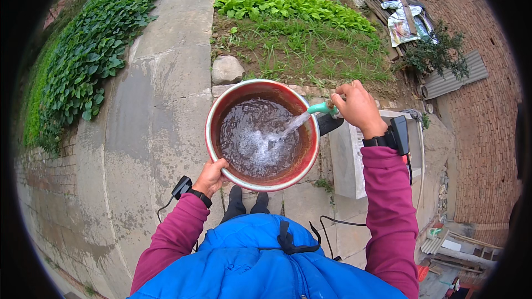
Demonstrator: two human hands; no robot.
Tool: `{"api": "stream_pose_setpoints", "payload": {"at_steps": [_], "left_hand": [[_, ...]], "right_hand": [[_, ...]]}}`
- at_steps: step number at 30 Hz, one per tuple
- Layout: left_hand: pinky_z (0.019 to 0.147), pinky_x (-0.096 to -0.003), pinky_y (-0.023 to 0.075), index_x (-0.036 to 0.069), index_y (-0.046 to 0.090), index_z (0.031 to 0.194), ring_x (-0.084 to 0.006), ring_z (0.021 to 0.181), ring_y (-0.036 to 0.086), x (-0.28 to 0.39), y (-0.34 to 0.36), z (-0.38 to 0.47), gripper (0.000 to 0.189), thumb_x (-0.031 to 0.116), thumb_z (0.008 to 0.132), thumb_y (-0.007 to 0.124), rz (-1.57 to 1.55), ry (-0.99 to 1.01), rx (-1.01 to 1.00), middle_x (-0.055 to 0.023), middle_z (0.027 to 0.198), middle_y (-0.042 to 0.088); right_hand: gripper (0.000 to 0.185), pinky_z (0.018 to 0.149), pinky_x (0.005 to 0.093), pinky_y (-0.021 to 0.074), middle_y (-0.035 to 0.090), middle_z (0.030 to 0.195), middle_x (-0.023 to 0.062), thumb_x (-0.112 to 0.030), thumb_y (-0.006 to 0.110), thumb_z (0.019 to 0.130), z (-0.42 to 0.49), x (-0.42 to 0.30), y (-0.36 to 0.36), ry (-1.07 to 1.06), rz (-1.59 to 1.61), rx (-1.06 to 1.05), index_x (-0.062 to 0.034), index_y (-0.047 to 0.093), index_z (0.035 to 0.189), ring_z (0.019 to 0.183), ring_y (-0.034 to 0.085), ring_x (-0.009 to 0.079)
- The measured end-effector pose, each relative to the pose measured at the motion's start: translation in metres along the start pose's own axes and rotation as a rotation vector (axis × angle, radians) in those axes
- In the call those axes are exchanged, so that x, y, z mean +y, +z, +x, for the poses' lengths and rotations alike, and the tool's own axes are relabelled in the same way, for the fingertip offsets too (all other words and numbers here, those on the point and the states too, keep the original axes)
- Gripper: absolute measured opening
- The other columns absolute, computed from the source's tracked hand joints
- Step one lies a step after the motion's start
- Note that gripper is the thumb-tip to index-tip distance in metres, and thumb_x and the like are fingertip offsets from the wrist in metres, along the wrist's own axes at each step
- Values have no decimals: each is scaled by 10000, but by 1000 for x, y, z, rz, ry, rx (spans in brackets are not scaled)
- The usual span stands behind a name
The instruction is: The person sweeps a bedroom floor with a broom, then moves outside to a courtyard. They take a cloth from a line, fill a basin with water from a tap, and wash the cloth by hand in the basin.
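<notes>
My left hand [211, 177] grips the near left rim of a round red basin [308, 162] with a pale worn rim. Rippling, frothy water [257, 141] covers its brown-stained bottom. From the right, a green tap spout [319, 108] reaches over the basin's edge, and a stream of water [296, 123] pours from it. Over at the tap, my right hand [360, 107] has its thumb and fingers on the handle, which is mostly hidden by them. A thick black pipe-like piece [330, 124] sits below the tap, beside the basin.
A concrete wash trough [347, 166] stands right of the basin, under my right forearm. Beyond lies a vegetable bed [299, 45] with a large stone [227, 69] at its corner. Black cables [345, 221] hang near my body. Concrete paving [166, 124] runs along the left.
</notes>
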State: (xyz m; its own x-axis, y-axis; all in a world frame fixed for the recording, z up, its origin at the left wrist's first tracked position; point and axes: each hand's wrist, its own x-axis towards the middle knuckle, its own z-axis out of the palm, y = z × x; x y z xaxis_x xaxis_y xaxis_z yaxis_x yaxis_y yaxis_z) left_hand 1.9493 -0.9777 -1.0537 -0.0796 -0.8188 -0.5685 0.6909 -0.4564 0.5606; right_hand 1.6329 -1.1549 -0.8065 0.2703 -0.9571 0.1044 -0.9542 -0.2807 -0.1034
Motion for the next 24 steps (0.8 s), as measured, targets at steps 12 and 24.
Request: {"api": "stream_pose_setpoints", "payload": {"at_steps": [12, 24], "left_hand": [[771, -470, 598, -85, 436, 1235, -333, 903, 667, -1, 2, -1, 438, -47, 800, 466, -42, -6, -12, -194, 1075, 598], [788, -462, 592, -78, 423, 1252, -320, 942, 653, -1, 2, -2, 448, -51, 808, 468, 9, -6, -14, -198, 1114, 579]], "right_hand": [[311, 786, 463, 512, 659, 918, 170, -348, 595, 830, 3, -4, 1, 72, -66, -15, -59, 703, 872, 870, 645, 366], [271, 802, 507, 521, 688, 910, 238, -231, 536, 825, 23, -13, 27, 364, -49, 81, -23, 682, 917, 888, 660, 424]]}}
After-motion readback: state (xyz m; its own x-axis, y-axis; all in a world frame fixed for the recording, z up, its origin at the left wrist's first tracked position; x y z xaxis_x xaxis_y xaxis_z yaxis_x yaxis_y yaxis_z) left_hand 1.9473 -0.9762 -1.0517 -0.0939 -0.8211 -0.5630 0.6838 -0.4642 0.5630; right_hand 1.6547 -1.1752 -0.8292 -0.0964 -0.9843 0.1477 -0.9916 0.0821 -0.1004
